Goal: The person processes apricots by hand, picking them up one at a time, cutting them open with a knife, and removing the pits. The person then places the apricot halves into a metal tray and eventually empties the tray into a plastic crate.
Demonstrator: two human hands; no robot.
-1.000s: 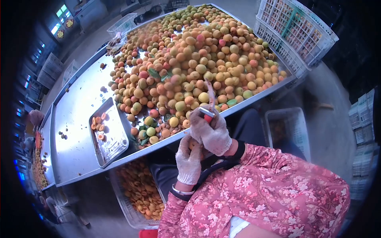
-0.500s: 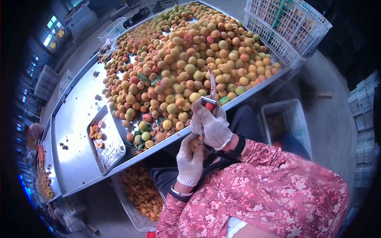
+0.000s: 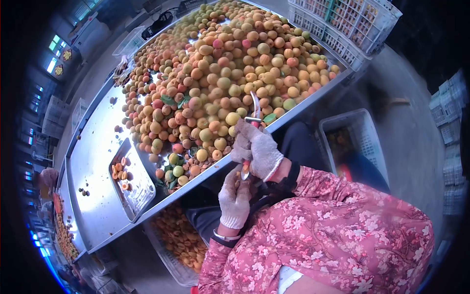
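In a dirty white knit glove, my right hand (image 3: 258,151) is wrapped round a red-handled knife (image 3: 256,104). Its curved blade points up toward the fruit pile, and the handle's lower end comes out below my fingers. Just below, my left hand (image 3: 235,198), gloved too, is closed with the fingertips pinched on an apricot, mostly hidden by the fingers. A shiny metal tip shows at these fingertips, against the fruit. Both hands are close together over my lap, in front of the table edge. Beyond them lies a large heap of apricots (image 3: 210,83).
A metal table (image 3: 93,171) carries the heap and a shallow tray (image 3: 139,193) with several apricot halves. Below the edge stands a crate of halved apricots (image 3: 181,240). At right are a white bin (image 3: 367,139) and stacked white crates (image 3: 342,29).
My right hand has tipped and come down closer to my left, so the handle's lower end and metal tip now show at the apricot. The whole view has shifted slightly.
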